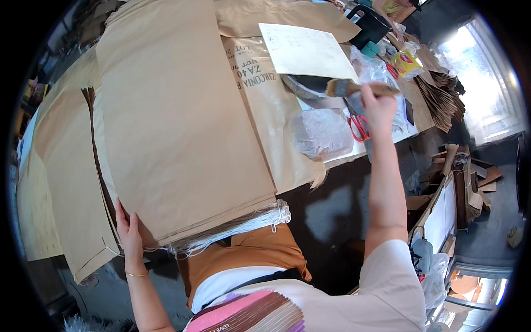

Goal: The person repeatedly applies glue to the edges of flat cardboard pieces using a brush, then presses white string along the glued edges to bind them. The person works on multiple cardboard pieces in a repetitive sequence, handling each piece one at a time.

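Observation:
My right hand (379, 110) is closed around the wooden handle of a flat paintbrush (347, 88), its bristles pointing left. The brush is over or beside a round bowl (305, 87), partly covered by a pale board (310, 52); whether the bristles touch the bowl I cannot tell. My left hand (130, 232) rests with outstretched fingers at the near left corner of a stack of large brown paper sheets (171, 116). A bundle of white strings (238, 227) lies along the stack's near edge.
Right of the stack are a filled clear plastic bag (323, 133), red-handled scissors (359, 128), a black jug (369, 25) and a yellow packet (406, 63). Folded brown paper (441, 97) hangs at the far right table edge. More brown sheets (69, 166) lie left of the stack.

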The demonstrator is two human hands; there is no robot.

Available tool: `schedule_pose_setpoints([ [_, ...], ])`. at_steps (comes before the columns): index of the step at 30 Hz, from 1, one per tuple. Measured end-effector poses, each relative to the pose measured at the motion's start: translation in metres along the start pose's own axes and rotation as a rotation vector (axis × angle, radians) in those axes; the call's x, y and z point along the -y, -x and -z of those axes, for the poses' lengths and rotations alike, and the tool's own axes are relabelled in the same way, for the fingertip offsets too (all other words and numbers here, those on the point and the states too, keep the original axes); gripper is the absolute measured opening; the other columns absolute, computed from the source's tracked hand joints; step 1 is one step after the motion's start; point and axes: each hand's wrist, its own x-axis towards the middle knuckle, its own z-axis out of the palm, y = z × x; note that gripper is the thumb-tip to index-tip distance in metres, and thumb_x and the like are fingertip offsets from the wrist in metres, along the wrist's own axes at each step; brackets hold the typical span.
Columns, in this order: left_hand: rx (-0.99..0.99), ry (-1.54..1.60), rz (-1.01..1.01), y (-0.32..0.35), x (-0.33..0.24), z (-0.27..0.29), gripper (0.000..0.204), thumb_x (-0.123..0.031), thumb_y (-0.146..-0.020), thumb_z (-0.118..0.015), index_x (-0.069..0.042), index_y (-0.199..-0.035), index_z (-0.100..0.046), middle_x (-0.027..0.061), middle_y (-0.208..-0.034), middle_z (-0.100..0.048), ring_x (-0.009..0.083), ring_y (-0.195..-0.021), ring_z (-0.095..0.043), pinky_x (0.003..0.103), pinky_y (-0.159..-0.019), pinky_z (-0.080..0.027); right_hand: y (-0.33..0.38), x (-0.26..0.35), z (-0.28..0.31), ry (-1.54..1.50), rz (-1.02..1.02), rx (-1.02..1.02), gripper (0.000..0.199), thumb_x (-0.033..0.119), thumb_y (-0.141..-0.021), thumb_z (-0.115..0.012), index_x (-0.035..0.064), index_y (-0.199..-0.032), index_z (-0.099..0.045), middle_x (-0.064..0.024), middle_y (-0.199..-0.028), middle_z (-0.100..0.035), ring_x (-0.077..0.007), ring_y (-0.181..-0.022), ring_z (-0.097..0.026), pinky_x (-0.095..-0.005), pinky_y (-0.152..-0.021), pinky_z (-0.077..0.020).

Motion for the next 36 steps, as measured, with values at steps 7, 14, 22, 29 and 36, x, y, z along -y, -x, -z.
schedule_pose_setpoints([
  [7,-0.075,-0.758,-0.562,0.068,-0.015,-0.032,0.031,-0.002,-0.087,-0.055,0.003,-0.118,-0.054,0.0171,-0.113,-0.058,0.0311,-0.104,-0.057,0.039,-0.092,-0.044,-0.050,-0.086,-0.073,0.259,-0.118,-0.110,0.022,0.020,-0.077,-0.069,-0.0026,-0.075,-0.069,-0.0083,-0.064,-0.066,-0.0155,-0.059,-0.062,-0.0294,-0.057,-0.0485],
  [14,0.382,-1.075,-0.299,0.118,0.046,-0.072,0.019,-0.010,-0.074,-0.064,-0.005,-0.092,-0.065,0.0112,-0.092,-0.064,0.0292,-0.083,-0.058,0.041,-0.072,-0.046,-0.038,-0.017,-0.049,-0.037,-0.267,0.069,0.035,0.026,-0.081,-0.074,-0.0063,-0.077,-0.062,-0.0078,-0.060,-0.063,-0.0116,-0.046,-0.057,-0.0257,-0.044,-0.0475],
  [22,0.434,-0.996,-0.493,0.107,0.062,-0.058,0.008,-0.006,-0.077,-0.061,-0.006,-0.084,-0.064,0.0090,-0.087,-0.062,0.0301,-0.081,-0.058,0.041,-0.073,-0.045,-0.069,-0.035,-0.049,0.476,-0.021,0.258,0.048,0.038,-0.080,-0.066,-0.0102,-0.079,-0.062,-0.0179,-0.065,-0.065,-0.0305,-0.062,-0.066,-0.0386,-0.063,-0.0532],
  [29,0.341,-0.597,-0.150,0.133,0.027,-0.052,0.006,-0.004,-0.081,-0.058,-0.003,-0.086,-0.055,0.0174,-0.085,-0.060,0.0371,-0.081,-0.057,0.044,-0.071,-0.045,-0.054,0.043,-0.047,0.395,0.037,0.148,0.045,0.037,-0.081,-0.062,-0.0077,-0.081,-0.066,-0.0247,-0.077,-0.065,-0.0332,-0.073,-0.064,-0.0418,-0.067,-0.0475],
  [36,0.219,-0.946,-0.383,0.123,-0.018,-0.020,0.011,-0.001,-0.078,-0.060,0.000,-0.089,-0.060,0.0107,-0.074,-0.057,0.0272,-0.070,-0.058,0.039,-0.060,-0.046,0.197,0.139,-0.052,-0.517,-0.100,0.532,0.018,0.006,-0.081,-0.068,0.0001,-0.097,-0.066,-0.0060,-0.090,-0.067,-0.0063,-0.068,-0.055,-0.0198,-0.061,-0.0447],
])
